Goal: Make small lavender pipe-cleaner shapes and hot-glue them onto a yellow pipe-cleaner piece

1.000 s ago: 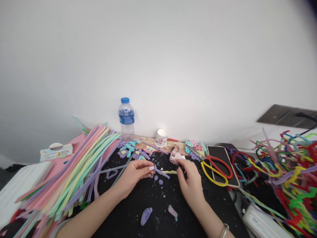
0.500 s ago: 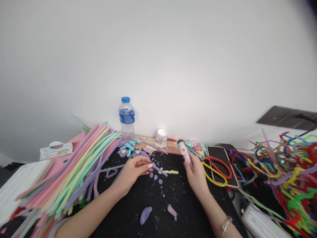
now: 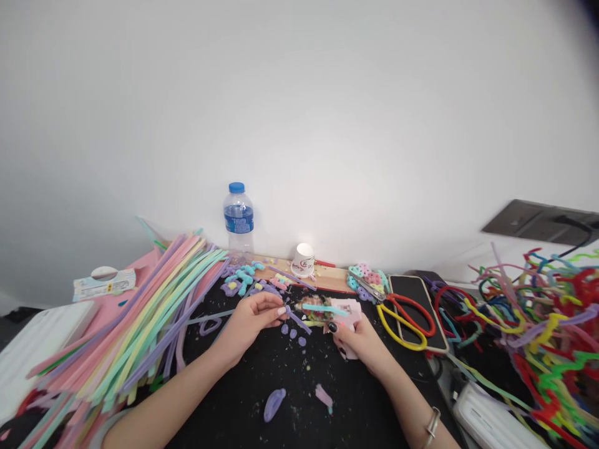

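Black tabletop (image 3: 234,399); wall socket (image 3: 533,219), probably.

Left hand (image 3: 250,324) pinches a purple fuzzy strip (image 3: 300,322); right hand (image 3: 362,343) grips a pink device (image 3: 352,307); scissors (image 3: 393,297) lie partly over a phone (image 3: 408,287)

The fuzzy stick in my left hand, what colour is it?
The fuzzy stick is purple; it shows best in the head view.
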Tool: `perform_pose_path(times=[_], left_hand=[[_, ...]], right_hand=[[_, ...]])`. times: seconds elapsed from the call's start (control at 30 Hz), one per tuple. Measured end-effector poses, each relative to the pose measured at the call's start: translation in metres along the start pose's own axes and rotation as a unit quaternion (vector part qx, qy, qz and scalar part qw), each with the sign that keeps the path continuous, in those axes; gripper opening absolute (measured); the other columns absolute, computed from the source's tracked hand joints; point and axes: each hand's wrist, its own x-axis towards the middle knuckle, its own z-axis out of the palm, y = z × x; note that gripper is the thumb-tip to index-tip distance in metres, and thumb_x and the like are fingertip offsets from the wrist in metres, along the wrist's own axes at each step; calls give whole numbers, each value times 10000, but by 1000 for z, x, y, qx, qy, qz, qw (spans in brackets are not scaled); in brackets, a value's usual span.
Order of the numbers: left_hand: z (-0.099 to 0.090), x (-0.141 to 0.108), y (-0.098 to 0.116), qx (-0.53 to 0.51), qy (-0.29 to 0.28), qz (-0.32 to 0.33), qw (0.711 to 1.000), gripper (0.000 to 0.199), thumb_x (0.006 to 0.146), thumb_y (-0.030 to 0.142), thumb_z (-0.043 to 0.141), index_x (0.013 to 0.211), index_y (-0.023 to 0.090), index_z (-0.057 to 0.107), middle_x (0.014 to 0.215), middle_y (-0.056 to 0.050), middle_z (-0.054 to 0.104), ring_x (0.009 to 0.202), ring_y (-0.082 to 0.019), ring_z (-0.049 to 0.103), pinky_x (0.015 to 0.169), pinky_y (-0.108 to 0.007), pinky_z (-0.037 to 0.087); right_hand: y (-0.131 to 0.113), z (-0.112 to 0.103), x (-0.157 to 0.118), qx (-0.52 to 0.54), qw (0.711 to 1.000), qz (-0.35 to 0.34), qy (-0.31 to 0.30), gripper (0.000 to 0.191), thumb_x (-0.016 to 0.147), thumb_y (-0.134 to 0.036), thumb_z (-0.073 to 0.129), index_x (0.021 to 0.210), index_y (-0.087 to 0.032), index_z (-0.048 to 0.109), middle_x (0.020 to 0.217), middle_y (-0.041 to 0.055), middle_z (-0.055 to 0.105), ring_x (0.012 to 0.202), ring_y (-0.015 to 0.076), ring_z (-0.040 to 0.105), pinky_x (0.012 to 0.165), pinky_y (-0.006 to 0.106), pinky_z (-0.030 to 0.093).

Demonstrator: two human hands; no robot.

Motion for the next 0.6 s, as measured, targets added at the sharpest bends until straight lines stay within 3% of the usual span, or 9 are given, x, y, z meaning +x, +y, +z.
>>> perform_pose_path(times=[0.1,0.6], left_hand=[[0,0,0,-1,2,-3,1000,168,710,274,685,814,165,611,765,-14,664,762,-139,634,684,-218,498],[1,-2,2,-4,0,-10,1000,157,717,267,678,811,165,606,750,-7,655,745,-128,632,682,-210,501]], right_hand=[[-1,1,-1,-29,999,15,-27,363,669,-476,660,708,-149,508,462,-68,434,400,57,342,378,181,262],[-4,3,-2,-80,996,16,-32,312,716,-441,585,631,-158,487,446,-65,414,375,52,339,367,182,261]])
